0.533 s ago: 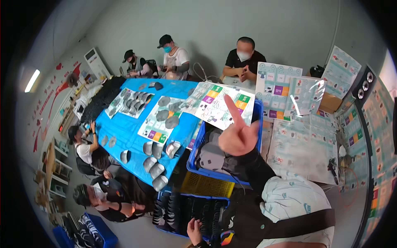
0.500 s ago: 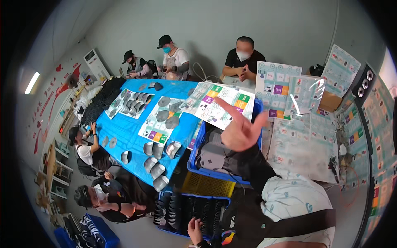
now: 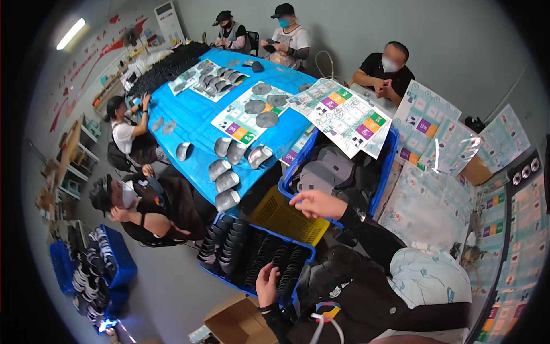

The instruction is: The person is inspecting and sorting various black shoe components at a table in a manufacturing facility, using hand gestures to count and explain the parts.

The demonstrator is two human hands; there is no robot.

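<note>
My right hand [image 3: 318,204] hovers in front of the blue crate of grey and black pieces [image 3: 338,175], index finger stretched out, the other fingers loosely bent, and nothing in it. Lower down, my left hand [image 3: 267,285] is at the near side of a blue crate [image 3: 213,270] packed with rows of black curved pieces [image 3: 258,252]. Its fingers are slightly bent and apart, with no object in them; whether it touches the pieces I cannot tell. A yellow crate [image 3: 286,215] stands between the two blue ones.
Silvery curved pieces [image 3: 227,182] and flat grey ovals [image 3: 266,119] lie on the blue-covered table [image 3: 189,135]. Printed sheets [image 3: 344,114] overhang its right end. Several people sit round it, one close by on the left [image 3: 160,209]. A cardboard box [image 3: 243,324] stands on the floor.
My right hand has come down from over the printed sheets and its raised thumb is no longer spread. My view has tilted and shifted, bringing the cardboard box into sight.
</note>
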